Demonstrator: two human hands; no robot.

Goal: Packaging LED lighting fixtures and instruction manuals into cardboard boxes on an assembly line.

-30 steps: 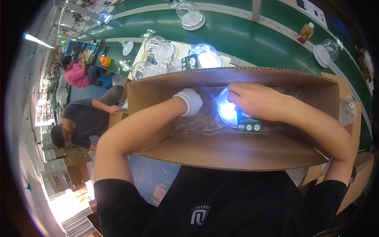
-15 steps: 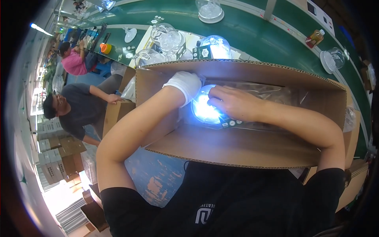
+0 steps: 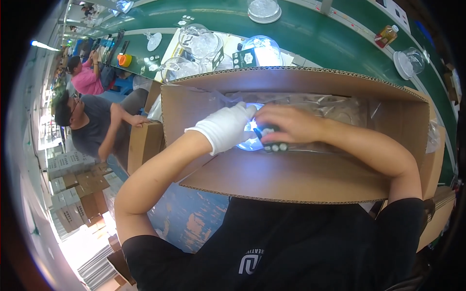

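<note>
A round clear lamp, glowing bright bluish white, is inside the open cardboard box in front of me. My left hand, in a white glove, closes on the lamp's left and far side, its fingertips partly lost in the glare. From the other side my bare right hand reaches over the lamp, fingers bent and thumb against a dark green card at the lamp's near right edge. Clear plastic film lies in the box beyond my right hand.
Beyond the box runs a green bench with several clear domed lamps, one lit lamp and a bottle. A person in a dark shirt is at the left, one hand on another carton. Stacked cartons stand behind.
My left hand has come nearer and turned over the lamp's left side. My right hand has shifted onto the card, which sits higher. The person at the left has moved an arm.
</note>
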